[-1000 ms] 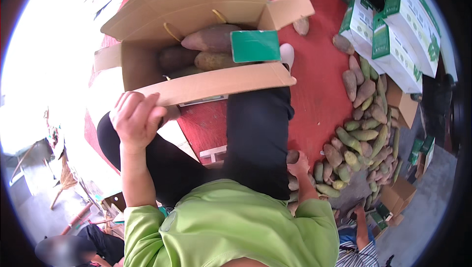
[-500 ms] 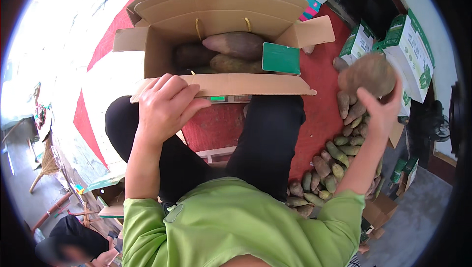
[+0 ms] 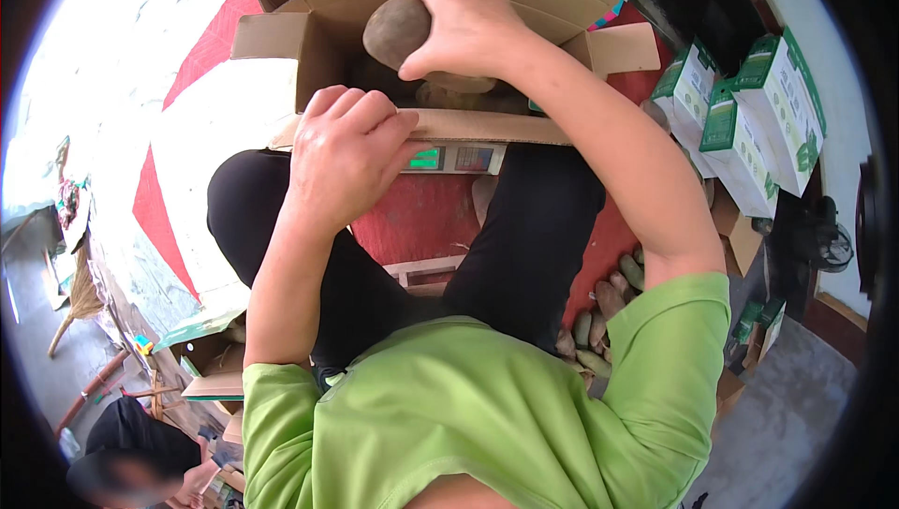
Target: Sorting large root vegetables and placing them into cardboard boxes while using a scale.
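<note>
My right hand [image 3: 468,29] grips a thick, brownish root vegetable [image 3: 397,32] above the opening of the cardboard box [image 3: 323,59]. Other root vegetables [image 3: 448,95] lie inside, mostly hidden by that hand and the front flap. Over the front flap [image 3: 468,125] my left hand [image 3: 351,148] is closed, fingers on top and thumb toward me. Just below the flap shows a scale [image 3: 473,159] with a lit green display.
Several brown and green root vegetables [image 3: 599,322] lie on the red floor covering [image 3: 412,219] at my right. White-and-green cartons [image 3: 744,139] stand beyond them. At lower left is another person [image 3: 140,439], near an open carton [image 3: 220,383].
My right hand has carried the root vegetable from the right side, leftward to over the box. My left hand keeps its hold on the flap. More of the scale shows.
</note>
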The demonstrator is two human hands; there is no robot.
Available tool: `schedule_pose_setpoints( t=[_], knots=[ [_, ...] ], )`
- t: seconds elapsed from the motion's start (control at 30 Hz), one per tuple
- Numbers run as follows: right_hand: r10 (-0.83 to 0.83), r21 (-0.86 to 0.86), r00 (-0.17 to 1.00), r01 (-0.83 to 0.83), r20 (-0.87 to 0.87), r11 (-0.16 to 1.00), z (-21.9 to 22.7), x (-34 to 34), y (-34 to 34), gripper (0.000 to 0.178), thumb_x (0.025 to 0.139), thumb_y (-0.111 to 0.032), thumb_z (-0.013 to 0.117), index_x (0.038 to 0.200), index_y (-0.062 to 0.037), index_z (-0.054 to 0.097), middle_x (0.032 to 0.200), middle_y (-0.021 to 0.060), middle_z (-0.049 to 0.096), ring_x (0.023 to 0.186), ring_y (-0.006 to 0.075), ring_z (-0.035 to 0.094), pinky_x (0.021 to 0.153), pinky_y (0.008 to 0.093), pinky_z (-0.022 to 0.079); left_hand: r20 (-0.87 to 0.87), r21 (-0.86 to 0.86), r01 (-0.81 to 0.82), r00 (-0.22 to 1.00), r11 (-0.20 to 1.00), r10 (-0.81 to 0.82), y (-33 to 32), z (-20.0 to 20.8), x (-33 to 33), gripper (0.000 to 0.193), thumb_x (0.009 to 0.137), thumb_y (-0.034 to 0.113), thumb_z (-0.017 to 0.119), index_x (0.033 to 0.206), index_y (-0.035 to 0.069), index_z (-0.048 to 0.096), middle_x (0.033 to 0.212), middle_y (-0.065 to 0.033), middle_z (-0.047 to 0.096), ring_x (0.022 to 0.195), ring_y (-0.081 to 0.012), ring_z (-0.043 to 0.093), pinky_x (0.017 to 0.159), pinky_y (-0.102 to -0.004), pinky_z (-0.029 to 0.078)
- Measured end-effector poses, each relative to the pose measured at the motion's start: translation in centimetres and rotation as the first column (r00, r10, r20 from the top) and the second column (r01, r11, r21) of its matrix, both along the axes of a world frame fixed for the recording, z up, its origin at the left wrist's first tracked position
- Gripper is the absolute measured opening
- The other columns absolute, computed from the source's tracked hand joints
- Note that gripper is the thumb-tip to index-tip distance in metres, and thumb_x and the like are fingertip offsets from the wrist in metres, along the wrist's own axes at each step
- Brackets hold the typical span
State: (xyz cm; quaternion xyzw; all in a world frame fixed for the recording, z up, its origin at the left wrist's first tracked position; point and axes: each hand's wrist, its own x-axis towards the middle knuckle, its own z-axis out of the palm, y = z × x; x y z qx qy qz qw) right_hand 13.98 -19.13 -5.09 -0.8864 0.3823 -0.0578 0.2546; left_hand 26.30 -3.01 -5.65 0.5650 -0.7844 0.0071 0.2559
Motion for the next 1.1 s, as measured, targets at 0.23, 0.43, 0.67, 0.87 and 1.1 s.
schedule_pose_setpoints(
  t=[0.23,0.43,0.67,0.87,1.1],
  knots=[
    [0.059,-0.103,0.933,-0.024,0.355,0.994,1.1,-1.7,0.1,0.060,0.073,-0.025,0.078,0.121,0.0034,0.056,0.101,0.0186,0.066,0.096,0.0258,0.065,0.082,0.0334,0.051,-0.001,-0.008,-0.016,1.000,1.000,0.016,-0.3,-0.8,0.4,0.022,0.071,0.021,0.073,0.088,0.008,0.068,0.079,-0.0032,0.057,0.079,-0.0243,0.059,0.079,-0.0382,0.045],
    [-0.495,0.304,0.678,0.391,0.543,0.869,6.9,-14.1,3.4,0.035,0.083,-0.013,0.071,0.110,0.0066,0.061,0.092,0.0068,0.065,0.076,0.0086,0.059,0.068,0.0226,0.048,-0.019,-0.044,-0.047,0.999,0.998,0.047,-0.3,-0.4,-0.2,0.023,0.070,0.015,0.076,0.091,0.006,0.071,0.079,-0.0057,0.061,0.078,-0.0248,0.059,0.076,-0.0366,0.046],
    [-0.750,0.363,0.547,0.658,0.372,0.660,-6.2,-32.4,12.2,0.030,0.088,-0.015,0.067,0.114,-0.0012,0.063,0.099,0.0032,0.067,0.088,0.0069,0.059,0.079,0.0252,0.048,0.020,-0.081,-0.097,0.995,0.992,0.099,-0.4,-0.6,-0.6,0.026,0.078,0.008,0.073,0.104,0.009,0.072,0.088,-0.0051,0.066,0.086,-0.0200,0.061,0.082,-0.0326,0.047],
    [-0.891,0.338,0.452,0.846,-0.044,0.412,-19.0,-38.7,24.6,0.029,0.083,-0.009,0.068,0.111,-0.0016,0.064,0.095,0.0084,0.070,0.085,0.0131,0.063,0.076,0.0293,0.051,-0.062,-0.109,-0.104,0.993,0.989,0.097,0.0,-1.0,1.7,0.026,0.084,0.001,0.067,0.110,0.005,0.070,0.093,-0.0061,0.068,0.083,-0.0157,0.063,0.076,-0.0296,0.051],
    [-0.848,0.322,0.423,0.890,-0.319,0.323,-28.2,-39.4,38.3,0.025,0.073,-0.014,0.069,0.097,-0.0048,0.069,0.094,0.0152,0.069,0.091,0.0301,0.066,0.080,0.0379,0.052,-0.066,-0.186,-0.108,0.993,0.977,0.098,-0.2,-1.7,2.7,0.021,0.092,0.003,0.060,0.111,0.003,0.068,0.098,-0.0093,0.068,0.085,-0.0161,0.066,0.062,-0.0255,0.058]
  ],
)
